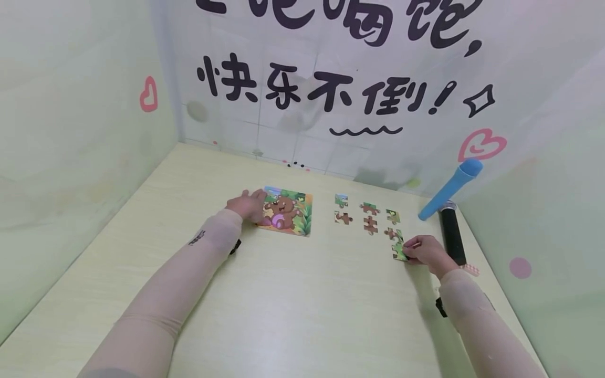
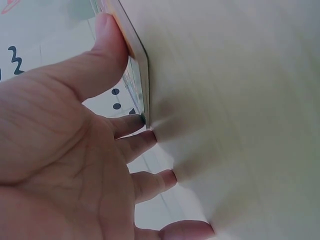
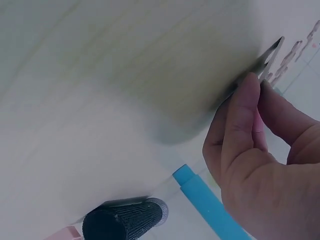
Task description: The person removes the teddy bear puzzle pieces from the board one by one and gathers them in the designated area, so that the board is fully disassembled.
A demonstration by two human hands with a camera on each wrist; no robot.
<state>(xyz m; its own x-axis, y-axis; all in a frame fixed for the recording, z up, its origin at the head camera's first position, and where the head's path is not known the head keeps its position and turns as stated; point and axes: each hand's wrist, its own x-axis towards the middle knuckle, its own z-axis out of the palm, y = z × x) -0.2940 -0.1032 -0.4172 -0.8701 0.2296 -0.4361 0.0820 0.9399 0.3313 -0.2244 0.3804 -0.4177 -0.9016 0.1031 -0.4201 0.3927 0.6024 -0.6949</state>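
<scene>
At the middle of the table lies a square bear puzzle (image 1: 287, 212). My left hand (image 1: 247, 205) rests at its left edge. In the left wrist view the thumb (image 2: 107, 47) lies on the puzzle's face, and the other fingers reach down to the tabletop, spread apart. My right hand (image 1: 429, 253) pinches a green-and-brown jigsaw piece (image 1: 398, 253) between thumb and fingers, low over the table at the right. The right wrist view shows this piece (image 3: 273, 56) edge-on and tilted. Several loose jigsaw pieces (image 1: 371, 226) lie between the bear puzzle and my right hand.
A blue microphone-shaped object (image 1: 449, 190) stands tilted near the back right. Beside it lies a black cylinder (image 1: 452, 236) with a silvery end, close to my right wrist. A pink checked item (image 1: 471, 269) sits by the table's right edge. Printed walls enclose the table.
</scene>
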